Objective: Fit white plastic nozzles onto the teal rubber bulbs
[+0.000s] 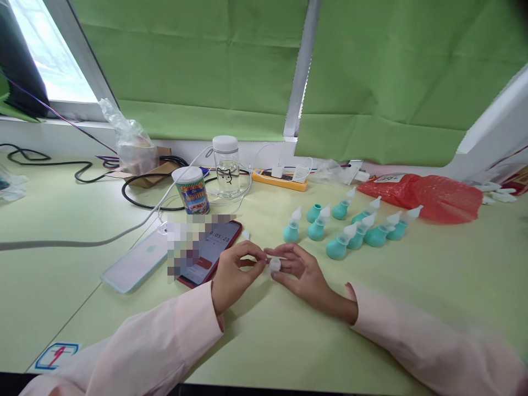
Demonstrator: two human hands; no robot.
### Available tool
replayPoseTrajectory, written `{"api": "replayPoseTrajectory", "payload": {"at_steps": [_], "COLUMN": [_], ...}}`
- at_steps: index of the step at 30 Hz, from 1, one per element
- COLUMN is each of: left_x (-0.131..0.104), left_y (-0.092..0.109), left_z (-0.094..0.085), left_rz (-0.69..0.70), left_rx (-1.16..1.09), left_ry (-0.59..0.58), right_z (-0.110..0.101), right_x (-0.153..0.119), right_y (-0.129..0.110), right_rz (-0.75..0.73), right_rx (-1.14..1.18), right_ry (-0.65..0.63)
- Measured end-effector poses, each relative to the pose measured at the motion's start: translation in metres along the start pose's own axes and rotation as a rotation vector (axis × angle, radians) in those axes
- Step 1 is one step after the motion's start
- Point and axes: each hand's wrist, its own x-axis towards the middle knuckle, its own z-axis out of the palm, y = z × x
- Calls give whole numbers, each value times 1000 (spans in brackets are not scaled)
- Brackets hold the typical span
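My right hand [305, 278] holds a small, round, translucent plastic piece [275, 266] between thumb and fingers, low over the table. Close against it, my left hand [238, 274] is closed in a pinch at the piece's left side; whatever its fingertips grip is too small to make out. Beyond my right hand stand several teal squeeze-bulb nasal aspirators [337, 248], most fitted with pointed translucent tips. One teal bulb [314, 213] at the back shows an open neck with no tip on it.
Left of my hands lie a red-edged phone [212, 247] showing a timer and a pale phone [136, 258]. Behind them are a noodle cup [192, 192], a clear bottle [226, 170], cables and a yellow power strip [280, 180]. A red plastic bag [433, 198] lies back right.
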Motion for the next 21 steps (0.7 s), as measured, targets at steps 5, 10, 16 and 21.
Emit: {"api": "replayPoseTrajectory", "payload": {"at_steps": [5,10,16,21], "left_x": [3,4,4,1], "left_y": [-2,-1,-3,-5], "left_z": [2,1,0,1], "left_rz": [-198,-296,-301,-197], "left_rx": [-200,-288,-251,-166], "left_ry": [-55,-58,-65,-78], "right_z": [-2,-4,-4,-4], "right_x": [-4,1,-1,0], "right_y": [4,-2,-2,-1], "right_rz": [227,333,329,347], "right_rx": [426,580,558,569], "right_ry": [13,-9,1,17]}}
